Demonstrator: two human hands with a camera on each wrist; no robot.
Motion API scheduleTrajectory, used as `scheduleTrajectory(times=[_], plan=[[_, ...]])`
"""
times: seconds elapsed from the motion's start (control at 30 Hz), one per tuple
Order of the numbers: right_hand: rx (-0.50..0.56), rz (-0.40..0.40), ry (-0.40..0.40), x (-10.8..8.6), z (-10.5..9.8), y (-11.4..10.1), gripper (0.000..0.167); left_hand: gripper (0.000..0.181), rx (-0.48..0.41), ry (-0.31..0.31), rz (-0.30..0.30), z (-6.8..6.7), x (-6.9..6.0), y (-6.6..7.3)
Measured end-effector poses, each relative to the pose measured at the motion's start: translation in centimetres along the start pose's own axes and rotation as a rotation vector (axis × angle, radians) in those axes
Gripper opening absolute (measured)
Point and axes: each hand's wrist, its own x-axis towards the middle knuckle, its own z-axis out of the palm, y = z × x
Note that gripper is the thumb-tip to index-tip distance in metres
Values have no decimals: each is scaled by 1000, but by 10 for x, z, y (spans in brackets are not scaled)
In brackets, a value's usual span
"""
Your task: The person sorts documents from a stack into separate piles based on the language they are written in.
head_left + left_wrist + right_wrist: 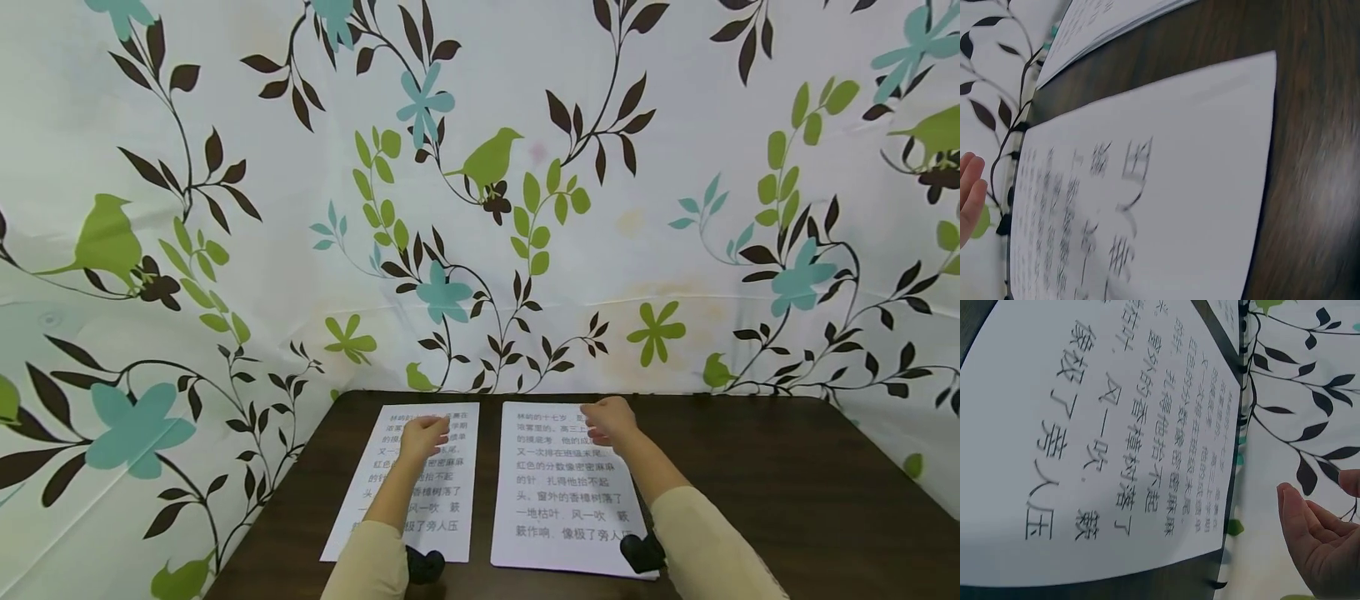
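Note:
A printed paper sheet (pixel 459 546) lies on the left of the dark wooden table, with rows of Chinese characters. Beside it to the right is a stack of printed paper (pixel 525 554), its edges slightly layered. My left hand (pixel 423 437) hovers over the upper part of the left sheet, fingers loosely bent around nothing. Over the top right of the stack hangs my right hand (pixel 611 423), also holding nothing. In the right wrist view the right hand (pixel 1322 544) shows relaxed, curved fingers with the thumb apart. Only fingertips of the left hand (pixel 969 197) appear in the left wrist view.
The dark wooden table (pixel 750 492) reaches back to a white cloth (pixel 570 333) patterned with leaves, flowers and birds. A narrow strip of tabletop separates the two papers. Black wrist devices (pixel 642 552) sit at both sleeves.

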Motion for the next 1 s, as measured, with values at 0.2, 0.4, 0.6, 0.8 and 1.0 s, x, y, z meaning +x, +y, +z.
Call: scheduleTrajectory(times=[0.2, 0.4, 0.6, 0.8, 1.0], plan=[[3, 27, 13, 1, -14, 10, 43, 35, -17, -51, 6, 20, -1, -2], [3, 49, 52, 3, -25, 19, 41, 37, -24, -86, 7, 35, -2, -6], [15, 71, 63, 0, -30, 26, 40, 35, -46, -110, -13, 45, -6, -9], [28, 95, 70, -4, -33, 34, 38, 39, -34, -139, -25, 53, -14, -8], [10, 96, 67, -9, -33, 48, 36, 43, -58, -170, 33, 62, -7, -28]])
